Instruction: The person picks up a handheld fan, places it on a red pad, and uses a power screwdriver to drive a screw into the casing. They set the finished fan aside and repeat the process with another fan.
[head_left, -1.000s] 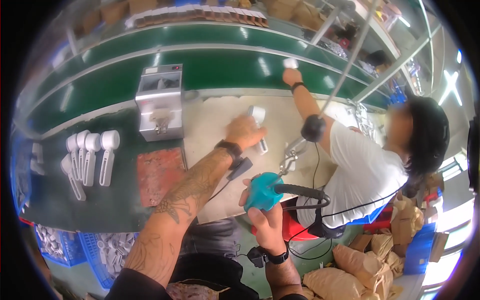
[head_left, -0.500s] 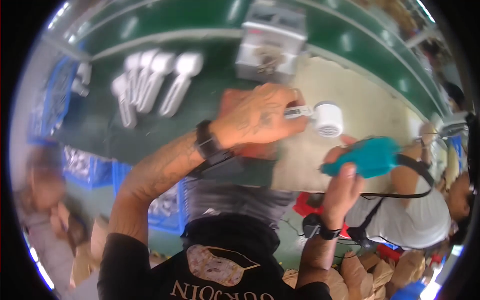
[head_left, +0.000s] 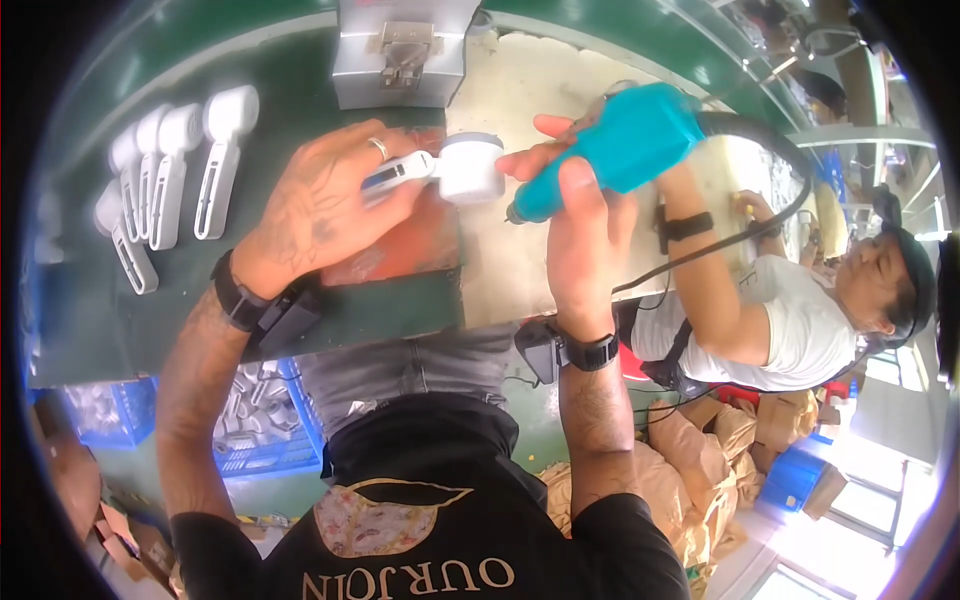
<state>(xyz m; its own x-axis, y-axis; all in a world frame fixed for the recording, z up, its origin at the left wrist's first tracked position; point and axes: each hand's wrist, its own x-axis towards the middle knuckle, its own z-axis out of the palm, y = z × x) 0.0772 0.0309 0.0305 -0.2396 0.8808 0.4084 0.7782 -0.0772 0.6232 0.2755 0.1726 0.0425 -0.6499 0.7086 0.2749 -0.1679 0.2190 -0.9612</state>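
My left hand [head_left: 325, 195] is closed round the handle of a white handheld device [head_left: 472, 170] with a short round head, which points right above the work surface. My right hand [head_left: 580, 225] grips a teal electric screwdriver [head_left: 635, 140] with a thick black cord. The screwdriver's dark tip points down and left, just right of the round head and apart from it. My right index finger reaches close to the head; I cannot tell whether it touches. Several similar white devices [head_left: 218, 165] lie in a row on the green table at the left.
A grey metal box [head_left: 400, 75] with a bracket on its front stands at the back. Below my left hand is a reddish mat [head_left: 405, 245], beside a beige sheet [head_left: 510, 275]. Blue crates [head_left: 265, 455] of parts stand below the table. A co-worker [head_left: 770, 310] works at the right.
The whole view has shifted, with the table appearing farther left and higher. My right hand has brought the screwdriver up, nearer the device's head. Both hands keep their holds.
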